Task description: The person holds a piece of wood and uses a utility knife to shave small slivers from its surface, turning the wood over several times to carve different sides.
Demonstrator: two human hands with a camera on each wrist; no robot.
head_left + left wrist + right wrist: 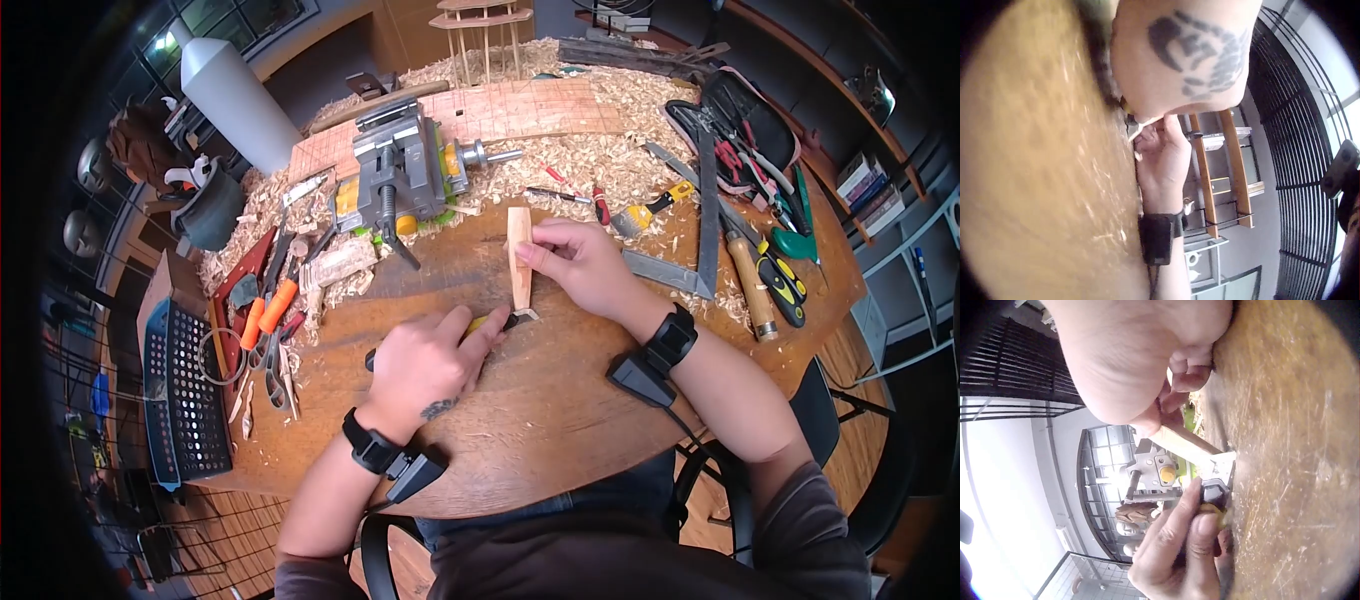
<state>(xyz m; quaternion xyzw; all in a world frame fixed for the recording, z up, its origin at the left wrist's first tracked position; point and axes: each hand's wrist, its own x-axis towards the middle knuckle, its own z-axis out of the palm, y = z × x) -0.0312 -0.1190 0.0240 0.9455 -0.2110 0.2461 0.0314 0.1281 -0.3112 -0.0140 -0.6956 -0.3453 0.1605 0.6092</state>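
Observation:
In the head view the right hand (pixel 585 265) pinches a pale, flat, tapered wood piece (pixel 519 250) between thumb and fingers, its lower end close to the tabletop. The left hand (pixel 425 365) grips a yellow and black knife (pixel 480 323), whose tip lies at the wood's lower end beside a small pale shaving (pixel 527 314). From the right wrist view, the left hand (pixel 1179 550) holds the knife's black front part (pixel 1212 490) against the low end of the slanted wood piece (pixel 1182 445). The left wrist view shows the right hand (pixel 1163 159) beyond the left hand (pixel 1182 59).
A grey vise (pixel 395 175) stands behind the hands, with wood shavings (pixel 590 165) around it. Orange-handled tools (pixel 275 307) and a perforated basket (pixel 185 390) lie left. A metal square (pixel 706 220), a chisel (pixel 750 285) and a tool pouch (pixel 745 120) lie right.

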